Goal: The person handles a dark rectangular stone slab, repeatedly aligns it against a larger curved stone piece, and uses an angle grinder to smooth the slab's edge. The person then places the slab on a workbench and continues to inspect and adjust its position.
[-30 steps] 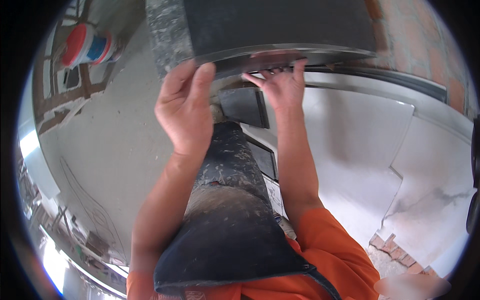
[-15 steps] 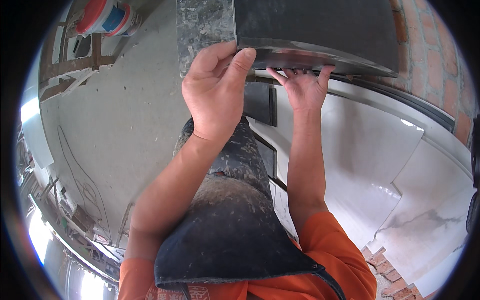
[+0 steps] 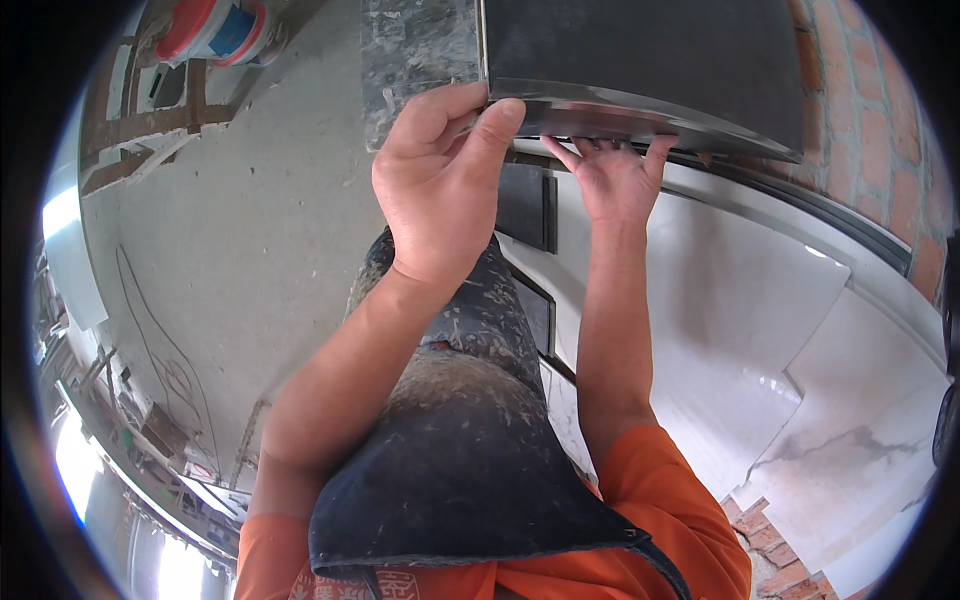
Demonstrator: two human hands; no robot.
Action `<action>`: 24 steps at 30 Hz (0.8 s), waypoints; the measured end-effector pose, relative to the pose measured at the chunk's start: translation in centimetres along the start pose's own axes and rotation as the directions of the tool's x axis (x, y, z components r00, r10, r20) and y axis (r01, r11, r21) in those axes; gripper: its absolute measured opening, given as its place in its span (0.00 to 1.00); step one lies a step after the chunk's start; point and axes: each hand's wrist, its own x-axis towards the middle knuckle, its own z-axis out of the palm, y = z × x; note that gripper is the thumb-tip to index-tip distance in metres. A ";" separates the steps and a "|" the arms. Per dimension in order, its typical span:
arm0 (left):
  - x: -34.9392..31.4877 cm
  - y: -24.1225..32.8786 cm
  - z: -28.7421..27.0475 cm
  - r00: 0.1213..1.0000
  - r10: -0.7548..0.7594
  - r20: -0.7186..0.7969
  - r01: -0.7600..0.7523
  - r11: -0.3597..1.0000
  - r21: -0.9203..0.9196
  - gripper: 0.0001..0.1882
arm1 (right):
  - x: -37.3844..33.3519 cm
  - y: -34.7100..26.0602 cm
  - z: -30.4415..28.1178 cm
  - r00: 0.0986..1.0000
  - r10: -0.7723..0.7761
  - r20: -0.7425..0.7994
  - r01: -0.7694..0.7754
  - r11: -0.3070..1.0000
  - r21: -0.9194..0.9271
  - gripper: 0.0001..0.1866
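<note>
A large dark slab (image 3: 650,55) with a smooth, glossy front edge fills the top of the view. My left hand (image 3: 436,190) is closed on its left front corner, thumb at the front and the other fingers curled on the left side. Farther right, my right hand (image 3: 617,185) holds the slab's lower front edge from below, palm up. Its thumb rests against the edge, and the tips of the other fingers are hidden beneath the slab. Left of the slab lies a stained grey board (image 3: 420,45), partly covered by my left hand.
A brick wall (image 3: 860,110) borders the slab on the right. White marble-look panels (image 3: 710,340) stand below it, with dark framed pieces (image 3: 525,205) near my knees. On the left are concrete floor (image 3: 250,250), a wooden frame (image 3: 150,125), buckets (image 3: 215,30) and a cable (image 3: 160,340).
The slab and both hands sit slightly farther right in the view, along with the grey board. Both hands keep the same hold on the slab.
</note>
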 end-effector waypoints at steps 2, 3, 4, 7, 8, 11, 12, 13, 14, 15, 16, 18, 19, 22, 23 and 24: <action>0.0 0.0 -0.1 1.000 -0.007 0.002 0.007 1.000 -0.014 0.11 | -0.1 0.0 0.3 1.000 0.009 -0.006 -0.009 1.000 0.010 0.68; 0.0 0.0 0.0 1.000 -0.014 -0.003 0.014 1.000 -0.013 0.11 | 0.0 0.0 0.0 1.000 0.009 -0.010 -0.009 1.000 0.017 0.66; 0.0 0.2 0.0 1.000 -0.019 -0.006 0.019 1.000 -0.012 0.11 | 0.2 0.0 -0.2 1.000 0.006 -0.014 -0.006 1.000 0.025 0.64; 0.1 0.1 -0.1 1.000 -0.009 -0.001 0.009 1.000 -0.008 0.11 | 0.3 0.1 -0.3 1.000 -0.003 -0.018 0.003 1.000 0.004 0.63; 0.1 0.1 -0.2 1.000 -0.001 0.001 0.001 1.000 -0.005 0.11 | 0.3 0.1 -0.2 1.000 -0.006 -0.018 0.005 1.000 -0.011 0.63; 0.3 -0.1 -0.2 1.000 -0.008 -0.003 0.008 1.000 0.018 0.12 | 0.4 0.1 -0.4 0.999 -0.010 -0.031 0.009 1.000 -0.009 0.63; 0.3 -0.1 -0.2 1.000 -0.012 -0.003 0.012 1.000 0.012 0.12 | 0.4 0.1 -0.5 0.999 -0.009 -0.036 0.008 1.000 -0.005 0.63; 0.4 -0.1 -0.2 1.000 -0.016 -0.004 0.016 1.000 0.005 0.12 | 0.4 0.1 -0.4 0.999 -0.007 -0.041 0.007 1.000 -0.002 0.63; 0.4 -0.1 -0.2 1.000 -0.021 -0.004 0.021 1.000 -0.002 0.12 | 0.4 0.1 -0.4 0.999 -0.005 -0.045 0.005 1.000 0.001 0.63; 0.3 -0.1 -0.2 1.000 -0.025 -0.004 0.025 1.000 -0.005 0.12 | 0.4 0.2 -0.3 0.999 -0.003 -0.050 0.004 1.000 0.005 0.63; 0.3 -0.1 -0.2 1.000 -0.030 0.000 0.030 1.000 -0.009 0.12 | 0.4 0.2 -0.3 0.998 -0.006 -0.055 0.006 1.000 0.009 0.63; 0.3 -0.1 -0.2 0.999 -0.033 0.005 0.033 0.999 -0.021 0.11 | 0.4 0.1 -0.2 0.998 -0.009 -0.064 0.010 1.000 0.011 0.64; 0.3 0.0 -0.1 1.000 -0.031 0.004 0.031 0.999 -0.027 0.11 | 0.4 0.1 -0.1 0.998 -0.010 -0.068 0.011 1.000 0.009 0.64; 0.3 0.1 -0.1 0.999 -0.042 0.000 0.042 0.998 -0.042 0.11 | 0.4 0.1 -0.2 0.999 -0.006 -0.049 0.006 1.000 0.003 0.65; 0.4 0.2 -0.1 0.999 -0.048 -0.002 0.048 0.998 -0.046 0.11 | 0.4 0.1 -0.2 0.999 -0.003 -0.038 0.003 1.000 0.001 0.65; 0.4 0.2 -0.1 0.998 -0.057 0.002 0.057 0.997 -0.045 0.11 | 0.4 0.0 -0.2 0.999 -0.009 -0.043 0.009 1.000 0.000 0.65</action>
